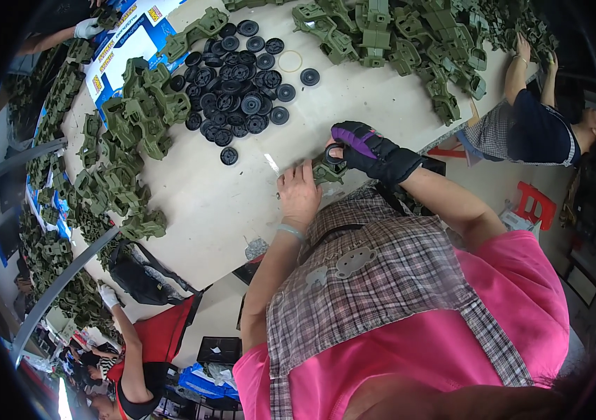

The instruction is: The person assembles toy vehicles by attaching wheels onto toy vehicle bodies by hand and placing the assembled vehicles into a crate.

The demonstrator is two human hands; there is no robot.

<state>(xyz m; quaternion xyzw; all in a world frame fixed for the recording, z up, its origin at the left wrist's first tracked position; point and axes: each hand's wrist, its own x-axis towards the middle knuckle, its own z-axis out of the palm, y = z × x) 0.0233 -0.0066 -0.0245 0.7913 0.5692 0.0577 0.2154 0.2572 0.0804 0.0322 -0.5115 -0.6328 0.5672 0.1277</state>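
Observation:
At the table's near edge, a green plastic toy vehicle body [329, 172] lies between my two hands. My left hand [299, 194], bare with a bracelet at the wrist, grips its left end, fingertips partly hidden against it. Over the other end is my right hand [371, 152], in a black and purple fingerless-looking glove. Its thumb and fingers pinch a black toy wheel [335, 152] against the green body. Whether the wheel is seated on the body I cannot tell. Farther off lies a heap of black wheels [238, 84], several of them loose around its rim.
Piles of green vehicle bodies lie on the table [207, 189] at the left [130, 119] and far right [382, 31]. A thin rubber band [290, 61] rests beside the wheels. Co-workers reach in at the right [518, 70], upper left [88, 28] and lower left [109, 297]. A black bag [140, 276] sits at the left edge.

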